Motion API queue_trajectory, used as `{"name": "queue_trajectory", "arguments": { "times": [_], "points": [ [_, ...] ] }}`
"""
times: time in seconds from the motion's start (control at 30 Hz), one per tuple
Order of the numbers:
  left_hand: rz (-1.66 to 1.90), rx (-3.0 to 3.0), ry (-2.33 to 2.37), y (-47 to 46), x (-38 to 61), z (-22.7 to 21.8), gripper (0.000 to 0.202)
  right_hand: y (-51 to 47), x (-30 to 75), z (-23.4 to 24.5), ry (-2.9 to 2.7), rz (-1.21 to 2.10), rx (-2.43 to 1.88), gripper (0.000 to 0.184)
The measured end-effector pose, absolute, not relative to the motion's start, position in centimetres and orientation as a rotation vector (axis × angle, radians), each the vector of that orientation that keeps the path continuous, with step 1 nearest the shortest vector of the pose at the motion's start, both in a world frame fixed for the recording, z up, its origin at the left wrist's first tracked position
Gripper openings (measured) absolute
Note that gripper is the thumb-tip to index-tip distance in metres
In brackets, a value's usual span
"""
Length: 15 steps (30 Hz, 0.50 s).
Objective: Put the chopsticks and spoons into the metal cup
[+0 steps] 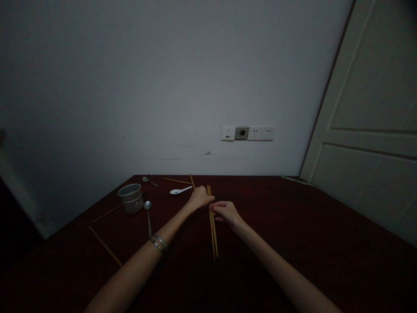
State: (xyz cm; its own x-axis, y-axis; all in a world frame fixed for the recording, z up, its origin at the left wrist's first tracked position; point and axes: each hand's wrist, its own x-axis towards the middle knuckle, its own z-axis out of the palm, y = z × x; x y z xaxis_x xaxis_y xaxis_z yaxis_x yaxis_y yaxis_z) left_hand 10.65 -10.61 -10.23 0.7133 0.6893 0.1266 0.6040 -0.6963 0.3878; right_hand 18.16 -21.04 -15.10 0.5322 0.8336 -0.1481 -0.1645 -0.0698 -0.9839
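A pair of wooden chopsticks (213, 237) points away from me near the middle of the dark red table, its sticks side by side. My left hand (199, 198) is closed at their upper part, thumb across them, with its other fingers mostly hidden. From the other side my right hand (227, 212) pinches the same chopsticks with thumb and fingertips, just below the left thumb. Another chopstick (192, 180) sticks out behind my left hand; whether that hand touches it I cannot tell. A white soup spoon (180, 191) lies just left of my left hand.
At the left stands a grey metal cup (131, 200). Around it lie a long-handled metal spoon (148, 215), a second metal spoon (150, 181) and several loose chopsticks, one near my left forearm (106, 245). The table (293, 243) meets a wall with sockets (260, 133).
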Motion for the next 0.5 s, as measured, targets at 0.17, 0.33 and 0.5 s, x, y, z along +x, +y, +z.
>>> {"name": "queue_trajectory", "arguments": {
  "times": [0.17, 0.33, 0.5],
  "points": [
    [0.222, 2.456, 1.002, -10.3, 10.2, -10.8, 0.025, -21.3, 18.3, -15.3, -0.649, 0.935, -1.456, 0.011],
    [0.109, 2.382, 1.029, -9.9, 10.1, -12.0, 0.024, -21.6, 20.2, -15.7, -0.612, 0.919, -1.477, 0.010],
    [0.001, 2.469, 1.048, -9.8, 10.3, -13.6, 0.026, -22.0, 21.6, -16.1, -0.565, 0.898, -1.516, 0.006]
  ]
}}
